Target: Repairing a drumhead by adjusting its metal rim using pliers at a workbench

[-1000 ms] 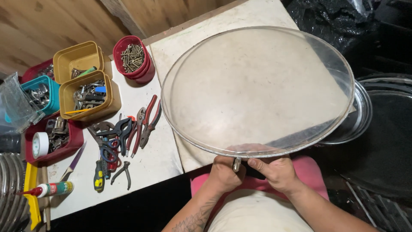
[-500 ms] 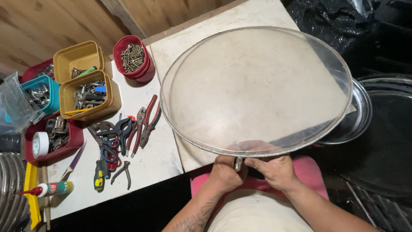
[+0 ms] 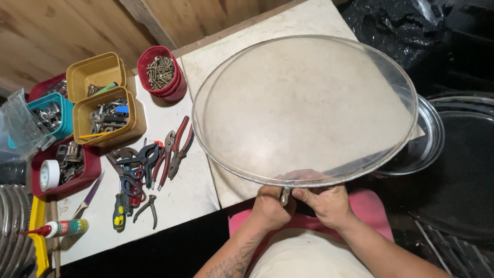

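Note:
A large round clear glass lid [image 3: 303, 108] with a metal rim lies over the pale worktop [image 3: 206, 72], reaching past its near edge. My left hand [image 3: 268, 208] and my right hand [image 3: 325, 204] meet at the near rim. Both pinch a small metal fitting [image 3: 284, 194] that hangs from the rim between them. The fingertips are partly hidden under the glass.
Pliers, cutters and screwdrivers [image 3: 146, 164] lie left of the lid. Behind them stand a red tub of screws [image 3: 160, 72], two yellow bins [image 3: 105, 116], a teal bin [image 3: 49, 113] and a red tray with tape [image 3: 59, 172]. A metal lid [image 3: 422, 144] and a dark pan [image 3: 463, 170] sit right.
My hands have shifted slightly at the rim fitting; the glass lid has barely moved.

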